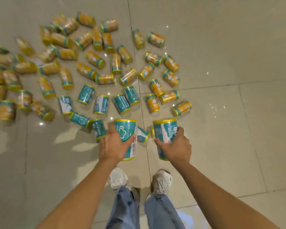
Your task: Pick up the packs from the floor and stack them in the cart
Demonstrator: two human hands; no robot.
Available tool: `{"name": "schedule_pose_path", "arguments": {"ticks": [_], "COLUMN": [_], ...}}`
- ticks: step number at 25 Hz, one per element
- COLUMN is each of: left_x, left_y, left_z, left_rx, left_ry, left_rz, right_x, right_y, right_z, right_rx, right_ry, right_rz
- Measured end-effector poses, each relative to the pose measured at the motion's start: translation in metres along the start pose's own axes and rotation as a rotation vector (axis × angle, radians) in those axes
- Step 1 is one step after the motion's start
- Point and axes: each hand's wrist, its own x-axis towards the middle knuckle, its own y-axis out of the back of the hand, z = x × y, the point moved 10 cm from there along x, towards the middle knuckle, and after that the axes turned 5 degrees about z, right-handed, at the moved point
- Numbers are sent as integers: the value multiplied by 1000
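My left hand grips a teal cylindrical pack with yellow rims, held above the floor. My right hand grips a second teal pack the same way. Both packs point away from me. Several more teal packs lie on their sides just beyond my hands. Farther out and to the left, several orange-and-yellow packs are scattered across the tiles. One small teal pack lies between my two hands on the floor. No cart is in view.
The floor is glossy beige tile with dark grout lines. My feet in white sneakers stand just behind my hands. Bare tile stretches to the right and near left.
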Motion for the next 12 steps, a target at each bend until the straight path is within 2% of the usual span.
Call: {"name": "schedule_pose_path", "arguments": {"ticks": [12], "left_x": [-33], "left_y": [411], "left_z": [192], "left_rx": [-213], "left_ry": [-280], "left_rz": [459], "right_x": [-92], "right_y": [312], "right_z": [-280], "right_rx": [204], "right_ry": [359], "right_rz": [355]}}
